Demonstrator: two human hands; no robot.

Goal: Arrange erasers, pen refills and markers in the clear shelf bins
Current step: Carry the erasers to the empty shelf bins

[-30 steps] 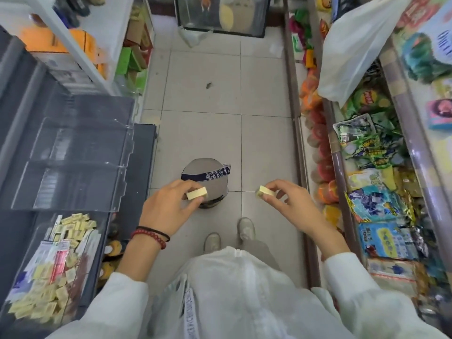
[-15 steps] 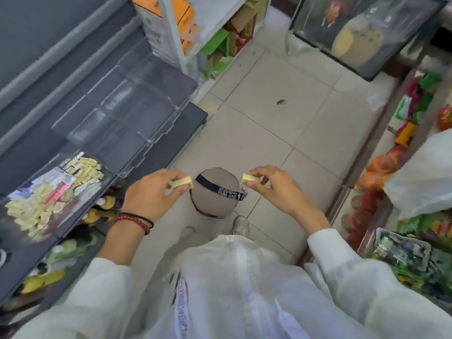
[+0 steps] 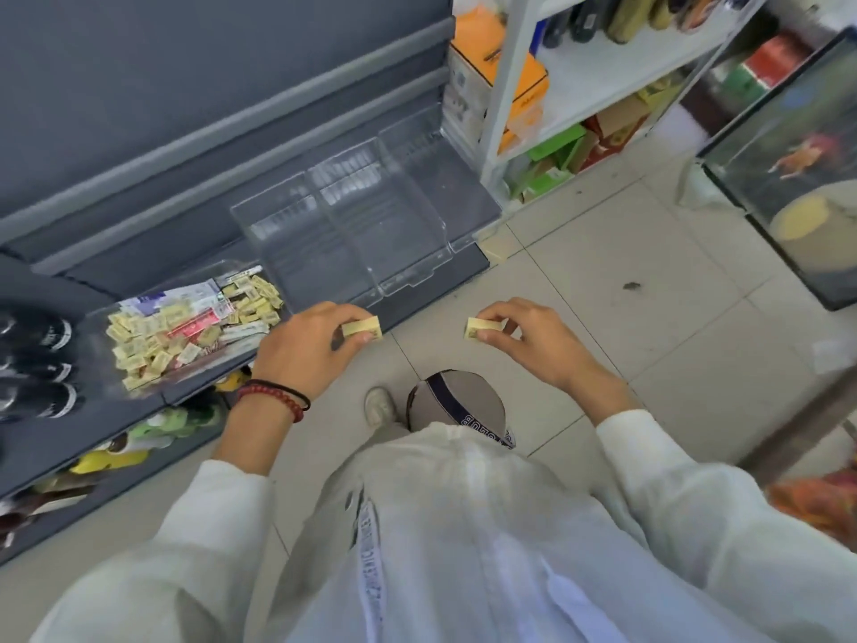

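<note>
In the head view, the left hand (image 3: pixel 306 350) is pinching a yellow eraser (image 3: pixel 362 328) at frame centre, and the right hand (image 3: pixel 533 338) is pinching another eraser (image 3: pixel 482 328). The filled bin (image 3: pixel 185 336) at left is holding many erasers; the empty clear bins (image 3: pixel 352 229) above are awaiting stock.

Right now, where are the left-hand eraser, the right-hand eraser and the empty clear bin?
left-hand eraser (image 3: pixel 362 328), head view, its top face.
right-hand eraser (image 3: pixel 482 328), head view, its top face.
empty clear bin (image 3: pixel 419 284), head view, its front wall.
</note>
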